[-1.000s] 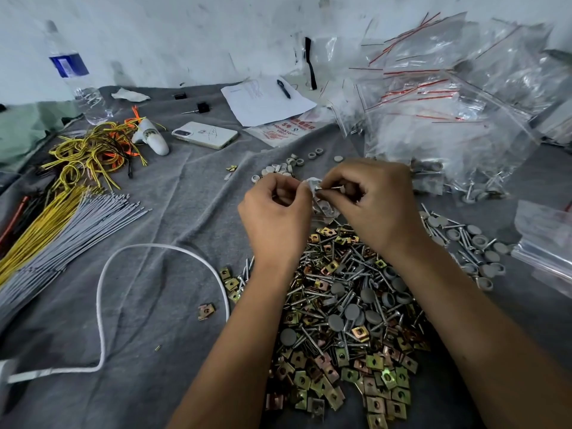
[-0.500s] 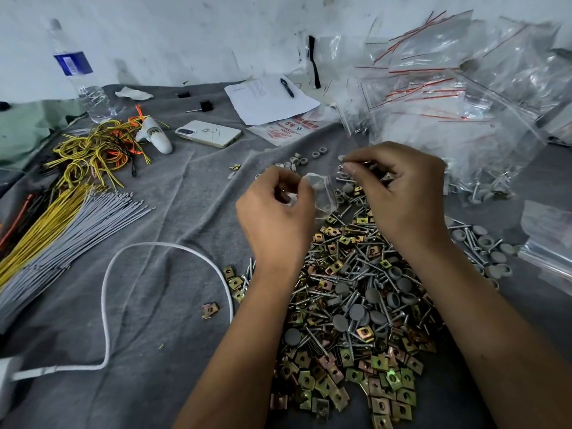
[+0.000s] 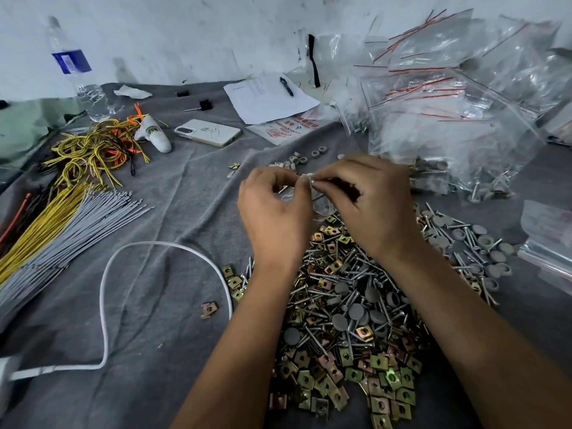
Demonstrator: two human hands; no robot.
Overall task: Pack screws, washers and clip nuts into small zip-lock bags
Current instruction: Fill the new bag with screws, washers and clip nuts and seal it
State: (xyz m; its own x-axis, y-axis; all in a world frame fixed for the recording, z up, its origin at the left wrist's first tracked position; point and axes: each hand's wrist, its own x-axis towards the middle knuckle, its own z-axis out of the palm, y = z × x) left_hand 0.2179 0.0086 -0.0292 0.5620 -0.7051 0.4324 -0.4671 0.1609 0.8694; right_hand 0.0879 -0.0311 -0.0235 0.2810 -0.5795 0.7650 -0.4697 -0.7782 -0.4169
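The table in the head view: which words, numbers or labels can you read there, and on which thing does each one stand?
"5" and "100": red print on the flat packet beside the paper; its other characters are blurred.
Water bottle, blue label: too small to read.
Paper sheet: print too faint.
Phone: dark scribble, unreadable.

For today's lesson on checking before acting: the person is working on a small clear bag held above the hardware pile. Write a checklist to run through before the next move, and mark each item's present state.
1. Both hands on the small bag: ok. The left hand and the right hand pinch it between them.
2. Bag sealed along its top: cannot tell, the fingers cover it.
3. Right parts inside the bag: cannot tell, the contents are hidden.
4. More parts at hand: ok, the pile of screws and clip nuts lies just below the hands.
5. Place for finished bags: ok, the heap of bags sits far right.
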